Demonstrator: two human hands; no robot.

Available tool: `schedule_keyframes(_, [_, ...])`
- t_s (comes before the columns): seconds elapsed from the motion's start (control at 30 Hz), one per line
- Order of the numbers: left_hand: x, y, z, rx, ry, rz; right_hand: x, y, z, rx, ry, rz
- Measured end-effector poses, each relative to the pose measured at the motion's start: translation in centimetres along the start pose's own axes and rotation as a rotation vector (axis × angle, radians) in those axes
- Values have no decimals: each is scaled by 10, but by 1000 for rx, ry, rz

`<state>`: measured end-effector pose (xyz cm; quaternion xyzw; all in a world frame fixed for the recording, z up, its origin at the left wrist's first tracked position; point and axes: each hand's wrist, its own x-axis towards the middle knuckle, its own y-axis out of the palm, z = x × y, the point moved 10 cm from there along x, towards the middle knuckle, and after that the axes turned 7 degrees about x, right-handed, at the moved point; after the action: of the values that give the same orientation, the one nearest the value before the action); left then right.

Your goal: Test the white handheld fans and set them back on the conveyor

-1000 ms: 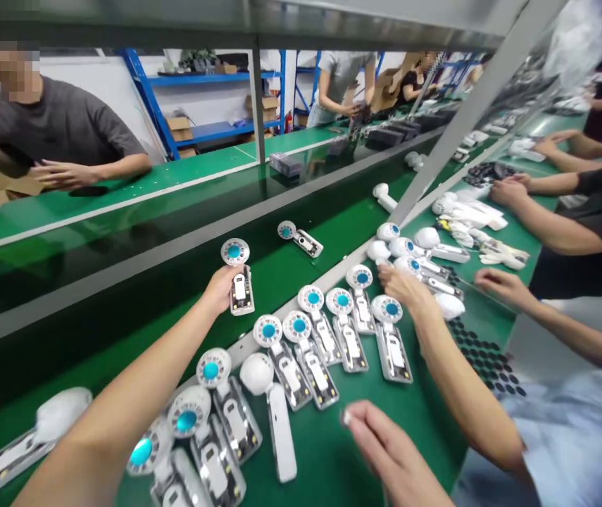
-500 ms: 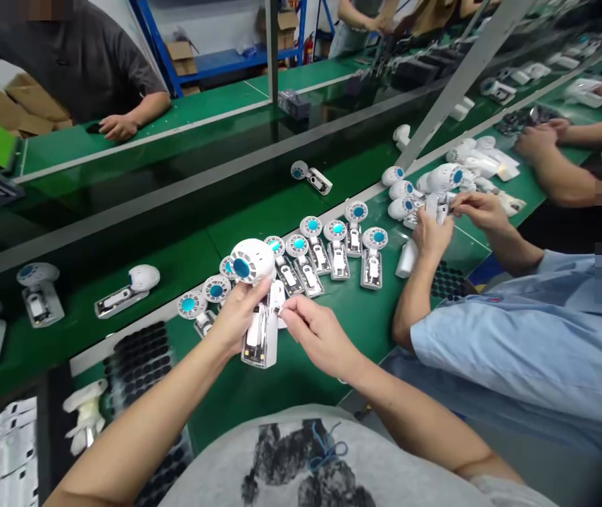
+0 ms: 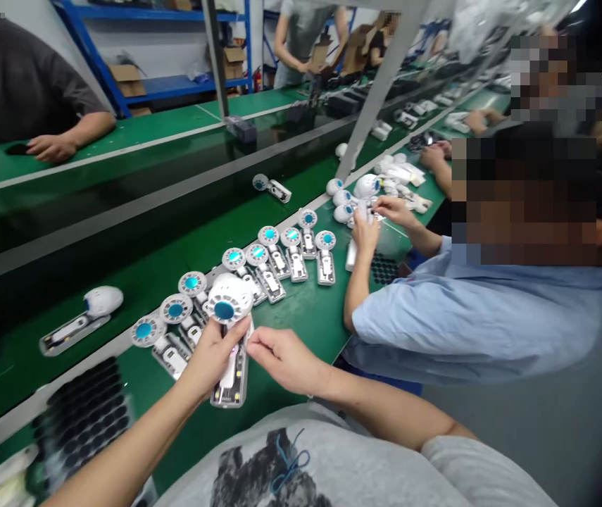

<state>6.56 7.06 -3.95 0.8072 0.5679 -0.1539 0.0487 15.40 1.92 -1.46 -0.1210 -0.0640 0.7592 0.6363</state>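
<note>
My left hand (image 3: 215,351) is closed round the neck of a white round-headed device (image 3: 231,299). The device has a blue disc in its vented head and a clear-fronted rectangular body pointing down toward me. At the body's right edge, my right hand (image 3: 293,360) is pinched with thumb and forefinger together. Whatever the pinch holds, if anything, is too small or hidden to make out. Behind the held device, several similar devices (image 3: 272,282) lie in a slanting row on the green bench (image 3: 301,310), partly covered by my left hand and the held one.
To my right a person in a blue shirt (image 3: 469,317) handles a similar white part beside a pile of white pieces (image 3: 398,172). A sheet of black round pads (image 3: 86,412) lies at front left. Another device (image 3: 82,320) rests on the green conveyor (image 3: 163,239). A slanted metal post (image 3: 379,91) stands beyond.
My view has swung right and up, so the bench contents appear farther left and the neighbour's head has come into view. Both hands stay at the same device.
</note>
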Motion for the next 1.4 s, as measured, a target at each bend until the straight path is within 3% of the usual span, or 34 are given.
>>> schedule_keyframes(0.17, [2, 19, 26, 21, -123, 51, -11, -9, -25, 48, 90, -32])
schedule_keyframes(0.4, [2, 62, 30, -186, -280, 255, -25, -30, -40, 114, 175, -49])
schedule_keyframes(0.47, [13, 52, 30, -157, -253, 202, -34, -43, -47, 122, 209, -64])
schedule_keyframes(0.57, [32, 20, 30, -93, -173, -36, -56, -74, -64, 112, 303, -204])
schedule_keyframes(0.63, [43, 22, 32, -77, -131, -69, -67, -89, -70, 84, 322, -310])
schedule_keyframes(0.7, [52, 54, 39, -88, -117, 39, -70, -88, -73, 39, 286, -338])
schedule_keyframes(0.77, [56, 97, 51, -113, -137, 150, -66, -80, -78, -36, 245, -343])
schedule_keyframes(0.87, [62, 148, 71, -98, -178, 187, -61, -73, -98, -168, 245, -413])
schedule_keyframes(0.93, [66, 163, 80, -50, -199, 171, -59, -74, -116, -220, 268, -449])
schedule_keyframes(1.0, [70, 160, 80, -12, -196, 154, -54, -76, -131, -247, 286, -461])
schedule_keyframes(1.07, [73, 136, 69, -1, -163, 146, -47, -79, -142, -270, 294, -446])
schedule_keyframes(1.13, [79, 82, 43, 54, -52, 77, -41, -80, -149, -292, 309, -402])
schedule_keyframes(1.17, [83, 44, 28, 111, 17, 9, -39, -80, -151, -299, 321, -377])
schedule_keyframes(1.23, [88, -61, -6, 351, 153, -327, -37, -81, -151, -301, 341, -348])
schedule_keyframes(1.27, [88, -117, -13, 491, 117, -525, -38, -83, -149, -297, 346, -357])
schedule_keyframes(1.3, [90, -165, -13, 644, 16, -653, -38, -86, -144, -292, 346, -377])
schedule_keyframes(1.33, [98, -201, -8, 687, -58, -673, -39, -89, -139, -287, 346, -402])
schedule_keyframes(1.4, [116, -249, 10, 732, -168, -634, -38, -92, -126, -268, 346, -445])
